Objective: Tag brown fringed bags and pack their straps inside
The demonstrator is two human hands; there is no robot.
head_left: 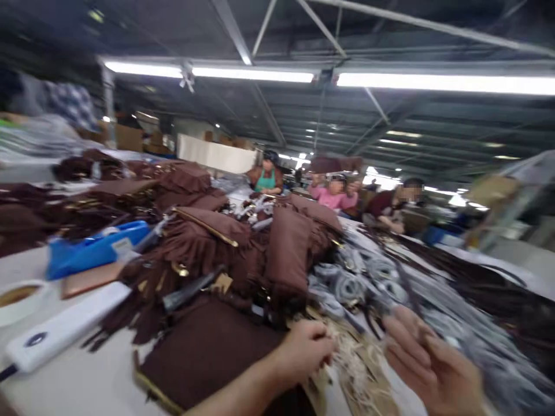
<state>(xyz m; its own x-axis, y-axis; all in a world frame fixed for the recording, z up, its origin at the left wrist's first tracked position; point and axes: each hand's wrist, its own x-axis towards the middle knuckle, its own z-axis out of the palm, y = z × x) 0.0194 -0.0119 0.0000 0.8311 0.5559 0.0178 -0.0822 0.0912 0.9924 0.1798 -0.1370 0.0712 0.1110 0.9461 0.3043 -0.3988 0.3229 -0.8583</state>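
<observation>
My left hand (306,351) is closed, its fingers curled in at the right edge of a dark brown bag piece (212,349) with a gold zipper; what it holds, if anything, is too small to make out. To the right, my right hand (433,361) is raised with bent fingers, blurred by motion, so I cannot tell whether something is between them. Between and below the hands lie tan scraps and pale threads (355,358). Behind them sits a heap of brown fringed bags (288,254).
Grey wrapped rolls (351,283) and dark straps (477,271) spread to the right. On the left are a blue tape dispenser (95,248), a pinkish case (91,280), a white power strip (67,326) and a tape roll (21,297). Several people are beyond the table.
</observation>
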